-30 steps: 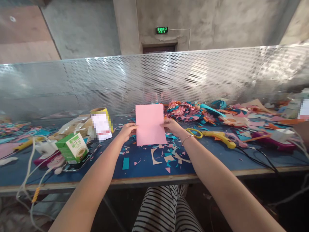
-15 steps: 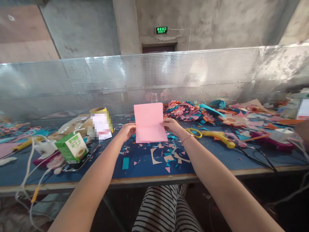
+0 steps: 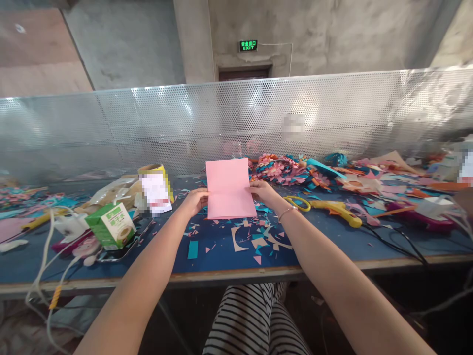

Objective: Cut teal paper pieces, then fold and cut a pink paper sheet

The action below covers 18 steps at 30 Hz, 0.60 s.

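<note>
A sheet of pink paper (image 3: 229,190) with a crease across its middle is held up above the table by both hands. My left hand (image 3: 197,199) is closed on its left edge, with the thumb near the crease. Gripping the opposite edge is my right hand (image 3: 263,191), its wrist circled by a thin bracelet. Below the sheet lie many small paper scraps, among them a blue rectangle (image 3: 192,250) and a cream curved offcut (image 3: 238,240).
Right of my hands are yellow-handled scissors (image 3: 298,203) and a yellow glue gun (image 3: 338,209) with a black cord. Paper flowers (image 3: 279,168) are heaped behind. On the left stand a green drink carton (image 3: 111,227) and white cables (image 3: 44,246). A perforated metal screen (image 3: 203,111) borders the back.
Almost nothing differs. The pink paper's upper part tips very slightly, and both hands keep their hold on its edges.
</note>
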{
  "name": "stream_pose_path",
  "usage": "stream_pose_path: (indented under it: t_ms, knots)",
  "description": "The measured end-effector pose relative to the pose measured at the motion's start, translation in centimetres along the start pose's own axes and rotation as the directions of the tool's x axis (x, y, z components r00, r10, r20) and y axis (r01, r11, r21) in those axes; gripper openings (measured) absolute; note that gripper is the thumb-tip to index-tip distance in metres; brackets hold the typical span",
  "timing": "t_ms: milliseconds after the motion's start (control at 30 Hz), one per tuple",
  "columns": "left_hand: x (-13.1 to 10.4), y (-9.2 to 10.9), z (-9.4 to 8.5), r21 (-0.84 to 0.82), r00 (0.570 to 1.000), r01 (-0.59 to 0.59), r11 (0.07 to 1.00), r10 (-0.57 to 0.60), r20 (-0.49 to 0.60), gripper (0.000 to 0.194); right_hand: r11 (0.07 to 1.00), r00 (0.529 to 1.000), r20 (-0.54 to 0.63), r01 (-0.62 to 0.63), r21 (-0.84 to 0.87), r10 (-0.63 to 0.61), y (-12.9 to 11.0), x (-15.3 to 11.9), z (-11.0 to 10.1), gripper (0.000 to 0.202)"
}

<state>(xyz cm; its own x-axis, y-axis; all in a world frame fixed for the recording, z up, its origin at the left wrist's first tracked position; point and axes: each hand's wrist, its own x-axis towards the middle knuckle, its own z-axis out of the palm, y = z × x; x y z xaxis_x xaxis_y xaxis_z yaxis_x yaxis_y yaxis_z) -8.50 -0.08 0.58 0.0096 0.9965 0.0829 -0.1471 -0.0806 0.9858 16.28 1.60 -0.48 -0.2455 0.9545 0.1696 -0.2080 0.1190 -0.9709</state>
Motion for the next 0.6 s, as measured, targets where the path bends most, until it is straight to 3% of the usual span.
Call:
stream_pose_path:
  t_ms: [300, 600]
  knots:
    - [-0.32, 0.08, -0.17, 0.015, 0.995, -0.035, 0.999, 0.034, 0.091, 0.023, 1.000, 1.000, -0.008, 0.015, -0.016, -0.015, 0.00, -0.30, 0.01, 0.010]
    - [-0.23, -0.03, -0.28, -0.016, 0.997, 0.021, 1.000, -0.019, 0.079, 0.020, 0.998, 0.999, 0.010, 0.044, 0.043, -0.045, -0.01, -0.36, 0.01, 0.023]
